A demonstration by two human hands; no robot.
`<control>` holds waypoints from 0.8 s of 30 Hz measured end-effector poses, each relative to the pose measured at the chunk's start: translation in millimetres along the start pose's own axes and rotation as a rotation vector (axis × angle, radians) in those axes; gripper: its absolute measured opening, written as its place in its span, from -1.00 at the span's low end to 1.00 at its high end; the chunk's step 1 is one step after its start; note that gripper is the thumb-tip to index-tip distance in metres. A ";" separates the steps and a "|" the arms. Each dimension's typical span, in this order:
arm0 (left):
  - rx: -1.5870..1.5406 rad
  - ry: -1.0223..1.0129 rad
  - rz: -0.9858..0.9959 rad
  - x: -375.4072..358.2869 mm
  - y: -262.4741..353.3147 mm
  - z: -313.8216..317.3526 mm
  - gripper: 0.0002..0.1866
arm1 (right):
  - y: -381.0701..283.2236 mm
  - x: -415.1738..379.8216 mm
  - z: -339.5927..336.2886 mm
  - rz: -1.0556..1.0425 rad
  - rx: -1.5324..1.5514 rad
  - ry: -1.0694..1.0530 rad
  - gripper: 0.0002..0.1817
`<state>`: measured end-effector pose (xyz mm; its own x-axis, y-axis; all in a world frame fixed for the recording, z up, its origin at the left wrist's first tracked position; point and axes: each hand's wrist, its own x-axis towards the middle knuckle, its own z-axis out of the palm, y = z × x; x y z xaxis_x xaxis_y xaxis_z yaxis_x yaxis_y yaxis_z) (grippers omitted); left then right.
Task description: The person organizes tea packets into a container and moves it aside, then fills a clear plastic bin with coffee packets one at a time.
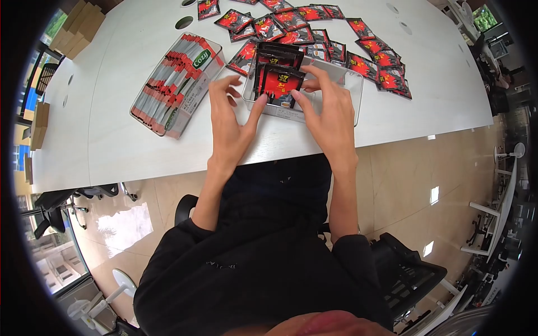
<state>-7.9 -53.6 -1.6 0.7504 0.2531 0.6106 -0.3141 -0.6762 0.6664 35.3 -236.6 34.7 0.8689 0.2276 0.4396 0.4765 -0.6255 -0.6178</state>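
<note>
A clear plastic bin (350,112) near the table's front edge holds black-and-red instant coffee sachets (282,87), standing in a row at its left end. My left hand (232,126) is at the bin's left side, fingers curved and apart; its thumb tip touches the lower left of the front sachet. My right hand (332,109) reaches over the bin, thumb at the front sachet's right edge and fingers by its upper right side. Those fingertips are partly hidden. Left of my hands, a second clear bin (168,133) is packed with slim red-and-grey sticks (176,84) labelled Cozy.
Many loose coffee sachets (291,21) lie overlapping across the back of the white table (134,33), more (386,59) to the right. Cardboard boxes (78,28) stand at the far left. A black chair (403,274) is at my right side.
</note>
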 end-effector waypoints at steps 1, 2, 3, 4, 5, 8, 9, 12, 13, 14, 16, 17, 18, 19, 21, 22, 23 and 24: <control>-0.028 0.010 -0.022 -6.9 -1.9 2.6 -0.42 | 0.3 -1.1 -0.7 -0.059 -0.004 0.030 -0.64; -0.037 0.011 -0.017 -12.5 -1.7 1.8 -0.42 | 1.7 -2.0 -2.3 -0.116 -0.012 0.063 -0.67; -0.099 -0.045 -0.109 -18.3 -1.5 0.2 -0.40 | 5.8 -3.9 -6.7 -0.111 -0.027 0.074 -0.67; -0.166 -0.113 -0.197 -23.0 -3.1 0.1 -0.38 | 12.8 -7.9 -14.0 -0.171 -0.028 0.174 -0.72; -0.205 -0.140 -0.208 -25.8 -11.3 0.3 -0.39 | 21.3 -13.0 -22.6 -0.230 -0.035 0.276 -0.76; -0.312 -0.157 -0.355 -28.9 -11.2 -4.8 -0.38 | 65.2 -22.9 -62.1 0.143 0.019 0.563 -0.79; -0.331 -0.167 -0.354 -30.2 -6.3 -3.9 -0.38 | 82.4 -20.1 -77.1 0.222 0.013 0.558 -0.74; -0.254 -0.162 -0.354 -32.1 2.5 -3.3 -0.56 | 150.5 -11.2 -91.0 0.171 -0.286 0.482 -0.62; -0.130 -0.239 -0.287 -34.5 4.4 -3.8 -0.64 | 165.2 -6.5 -91.6 0.173 -0.290 0.493 -0.62; -0.004 -0.313 -0.221 -37.0 5.9 -4.7 -0.67 | 178.7 -2.5 -90.9 0.198 -0.319 0.477 -0.58; 0.217 -0.473 0.051 -39.8 14.8 -4.2 -0.49 | 205.2 7.4 -90.7 0.225 -0.346 0.463 -0.53; 0.274 -0.457 0.091 -43.9 18.3 0.1 -0.48 | 218.8 13.3 -91.4 0.254 -0.345 0.440 -0.51; 0.330 -0.443 0.132 -46.9 20.1 3.6 -0.46 | 222.7 16.0 -91.5 0.285 -0.344 0.417 -0.49; 0.329 -0.445 0.136 -45.5 21.3 4.1 -0.46 | 225.7 14.1 -89.6 0.287 -0.345 0.421 -0.49; 0.324 -0.449 0.105 -41.2 25.3 5.9 -0.46 | 223.5 10.3 -86.8 0.248 -0.571 0.269 -0.44; 0.322 -0.449 0.107 -40.6 26.1 7.0 -0.46 | 218.5 7.1 -88.4 0.249 -0.573 0.271 -0.44; 0.328 -0.451 0.114 -39.8 26.0 7.6 -0.47 | 212.5 2.5 -91.3 0.296 -0.393 0.275 -0.43; 0.337 -0.455 0.121 -39.5 25.5 7.5 -0.49 | 203.4 -2.4 -93.8 0.343 -0.209 0.275 -0.43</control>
<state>-41.2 -86.0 -11.9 0.9186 -0.1120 0.3790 -0.2664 -0.8839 0.3843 117.5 -434.4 -30.8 0.8900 -0.2062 0.4068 0.1067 -0.7730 -0.6254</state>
